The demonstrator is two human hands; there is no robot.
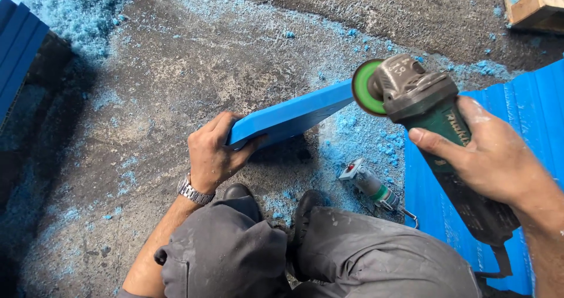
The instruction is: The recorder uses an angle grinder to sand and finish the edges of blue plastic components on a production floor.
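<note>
Left hand (212,154) clamped on blue board's (291,117) near end, right hand (490,157) gripping angle grinder (432,119) at its far end

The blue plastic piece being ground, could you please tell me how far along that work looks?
Some grinding looks done: blue shavings litter the concrete floor. In hand now: the left hand grips the blue plastic piece, and the right hand holds the angle grinder with its green disc at the piece's far end. How much remains cannot be judged; more blue sheets lie alongside.
</note>
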